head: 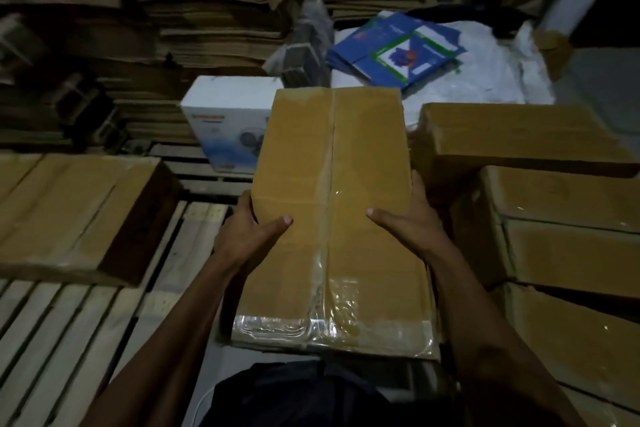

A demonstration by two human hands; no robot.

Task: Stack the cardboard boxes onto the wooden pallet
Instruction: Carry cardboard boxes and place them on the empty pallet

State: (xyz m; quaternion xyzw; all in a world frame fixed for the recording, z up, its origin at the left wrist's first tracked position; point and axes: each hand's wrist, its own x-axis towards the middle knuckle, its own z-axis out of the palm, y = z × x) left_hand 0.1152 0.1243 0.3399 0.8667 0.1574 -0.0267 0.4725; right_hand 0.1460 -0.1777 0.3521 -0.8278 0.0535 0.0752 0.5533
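A long brown cardboard box point(332, 163), taped along its middle seam, is held in front of me above the floor. My left hand point(249, 229) grips its left side with the thumb lying on top. My right hand point(412, 222) grips the right side the same way. Below and to the left lies the wooden pallet point(62, 326) with pale slats. One wide cardboard box point(72, 215) lies flat on the pallet at the left. A pile of similar boxes point(568, 236) stands at the right, close to my right arm.
A white printed box point(228, 121) stands behind the held box, on another pallet. Blue flattened cartons point(398, 48) lie on a white sack at the back right. Tall piles of flattened cardboard point(194, 10) fill the back wall.
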